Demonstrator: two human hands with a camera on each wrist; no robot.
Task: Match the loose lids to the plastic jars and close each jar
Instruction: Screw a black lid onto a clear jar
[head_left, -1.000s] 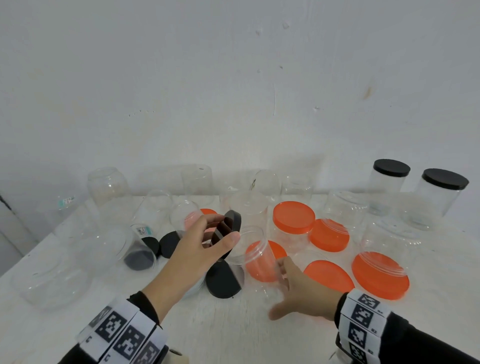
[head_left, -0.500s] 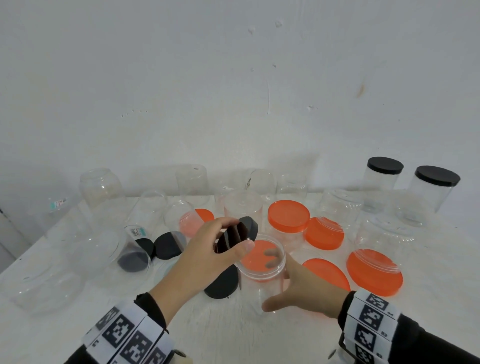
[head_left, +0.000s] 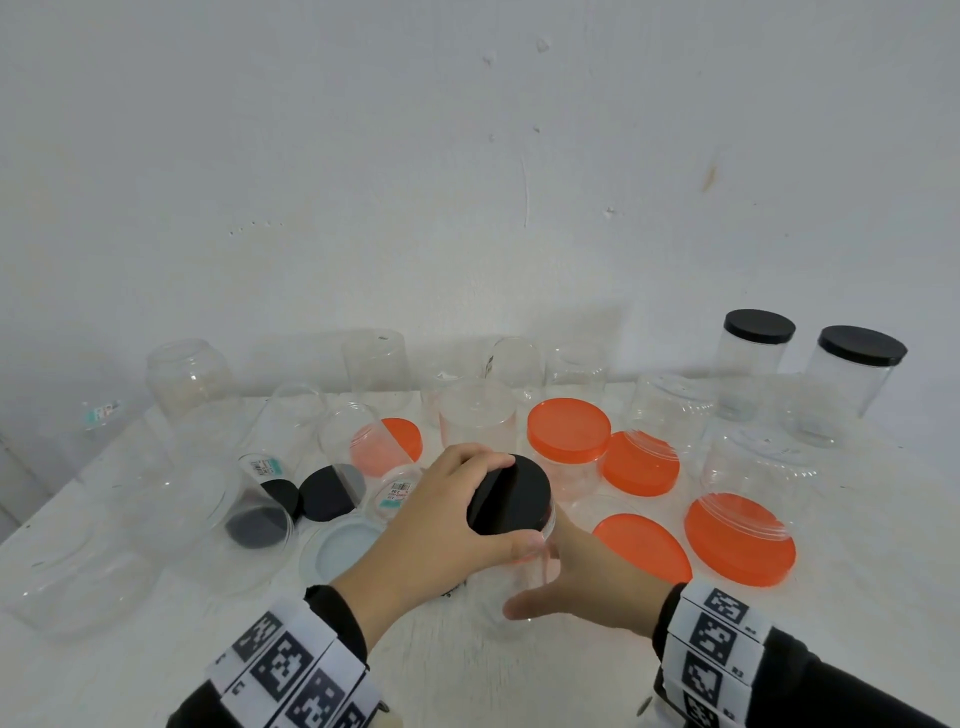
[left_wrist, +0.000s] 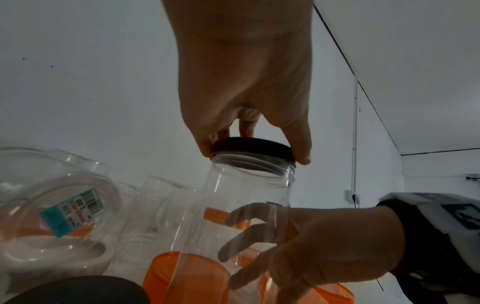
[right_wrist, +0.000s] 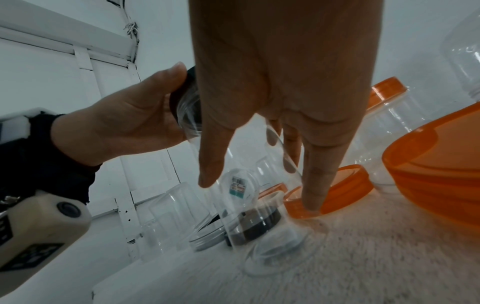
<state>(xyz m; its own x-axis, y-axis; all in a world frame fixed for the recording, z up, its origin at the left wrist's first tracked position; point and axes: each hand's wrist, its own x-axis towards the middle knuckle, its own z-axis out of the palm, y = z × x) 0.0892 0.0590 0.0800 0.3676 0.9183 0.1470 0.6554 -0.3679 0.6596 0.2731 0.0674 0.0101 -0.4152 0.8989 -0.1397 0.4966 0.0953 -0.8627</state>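
Observation:
An upright clear plastic jar (left_wrist: 246, 191) stands near the front middle of the white table (head_left: 519, 680). My right hand (head_left: 535, 571) wraps its body from the right, thumb in front and fingers behind. A black lid (head_left: 519, 483) sits flat on the jar's mouth. My left hand (head_left: 511, 503) grips that lid by its rim from above, thumb on the near side and fingers on the far side. In the left wrist view the lid (left_wrist: 252, 145) rests on the threaded neck with the threads still showing below it.
Two black-lidded jars (head_left: 759, 364) (head_left: 852, 384) stand at the back right. An orange-lidded jar (head_left: 568, 431) and loose orange lids (head_left: 641, 545) lie right of my hands. Black lids (head_left: 324, 493), a pale lid (head_left: 345, 551) and several open clear jars crowd the left and back.
The right hand has tipped the clear jar from lying on its side to upright. The left hand has brought the black lid from on edge down flat onto its mouth.

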